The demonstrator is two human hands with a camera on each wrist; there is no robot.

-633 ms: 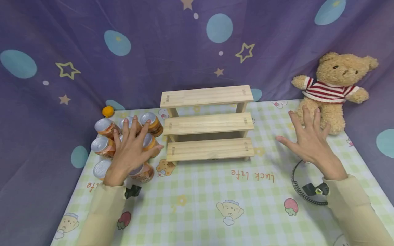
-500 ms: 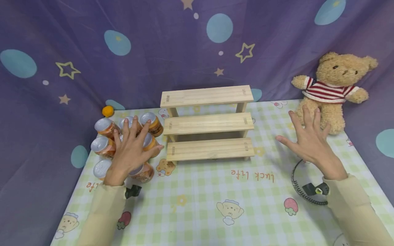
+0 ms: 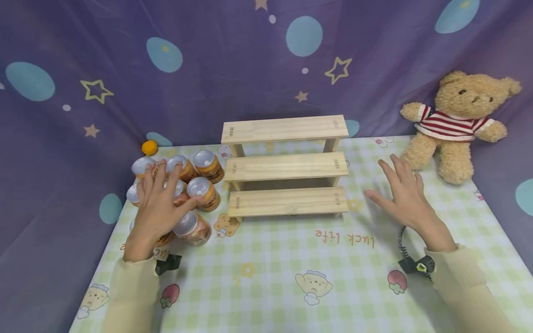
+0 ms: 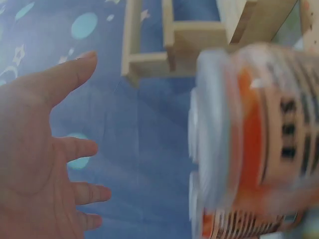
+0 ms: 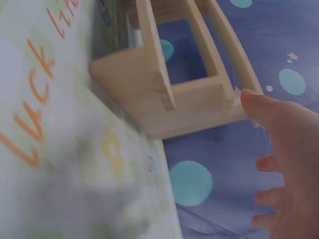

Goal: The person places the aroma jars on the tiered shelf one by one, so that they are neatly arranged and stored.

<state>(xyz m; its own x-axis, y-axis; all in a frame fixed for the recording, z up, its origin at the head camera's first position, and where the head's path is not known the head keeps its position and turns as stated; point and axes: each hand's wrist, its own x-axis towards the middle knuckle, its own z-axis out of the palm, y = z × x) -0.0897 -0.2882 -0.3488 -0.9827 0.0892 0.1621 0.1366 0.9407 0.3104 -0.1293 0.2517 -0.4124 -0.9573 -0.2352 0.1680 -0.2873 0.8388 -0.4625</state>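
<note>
My left hand (image 3: pixel 156 210) hovers over a group of several orange cans (image 3: pixel 209 166) with silvery lids, its fingers spread and holding nothing. In the left wrist view a can (image 4: pixel 269 124) stands close by, apart from the palm and fingers. The hand hides part of the group in the head view. On the other side, my right hand (image 3: pixel 408 199) is held above the cloth with fingers apart and nothing in it. Between the two hands stands a three-step wooden shelf (image 3: pixel 287 166) with bare boards; its side shows in the right wrist view, beyond the thumb.
A teddy bear (image 3: pixel 454 125) in a striped shirt sits at the back right. A small orange ball-like thing (image 3: pixel 149 148) lies behind the cans. The table has a green checked cloth (image 3: pixel 275 254), and a purple curtain (image 3: pixel 208 83) surrounds it. A dark coiled cord (image 3: pixel 402 243) hangs near the right wrist.
My left hand has shifted left and slightly toward me, uncovering more cans. The right hand has moved a little left, away from the bear. The head view has turned slightly.
</note>
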